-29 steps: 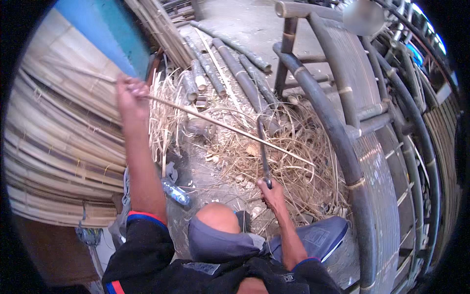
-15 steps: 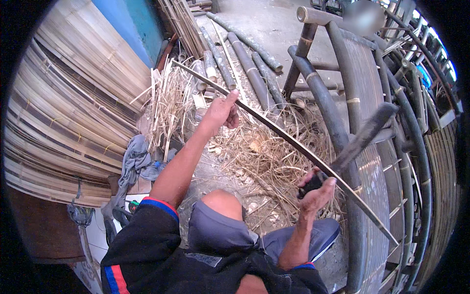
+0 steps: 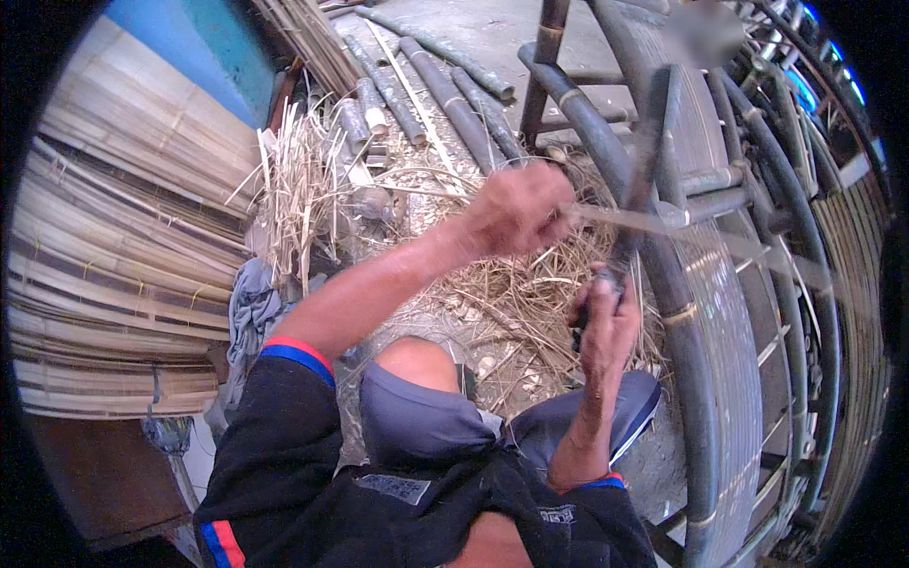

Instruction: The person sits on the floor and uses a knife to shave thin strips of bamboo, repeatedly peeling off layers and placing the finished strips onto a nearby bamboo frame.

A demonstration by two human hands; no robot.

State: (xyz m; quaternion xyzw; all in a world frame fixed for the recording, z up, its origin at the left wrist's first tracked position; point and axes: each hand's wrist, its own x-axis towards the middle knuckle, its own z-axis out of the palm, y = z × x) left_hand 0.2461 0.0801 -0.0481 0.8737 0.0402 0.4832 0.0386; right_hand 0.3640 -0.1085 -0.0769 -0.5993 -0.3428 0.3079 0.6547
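Note:
A long pale bamboo strip (image 3: 705, 233), smeared by motion, runs rightward from my left hand (image 3: 519, 210), which is closed round its end. It passes behind or beside the raised blade; I cannot tell whether they touch. My right hand (image 3: 606, 327) grips the dark handle of a machete (image 3: 653, 142) with its broad blade pointing up and away. Beneath both hands lies a heap of bamboo shavings (image 3: 511, 303) on the floor, between my knees and the bamboo furniture.
A dark bamboo chair frame (image 3: 696, 379) with a slatted surface stands close on my right. Several bamboo poles (image 3: 445, 90) lie ahead on the floor. Bundled bamboo slats (image 3: 123, 227) line the left side, with a pile of thin strips (image 3: 301, 189) and a grey cloth (image 3: 254, 303) beside them.
My left hand has moved right and swung the strip, which was held diagonally along its length. The machete has turned from slanting right to nearly upright and risen slightly.

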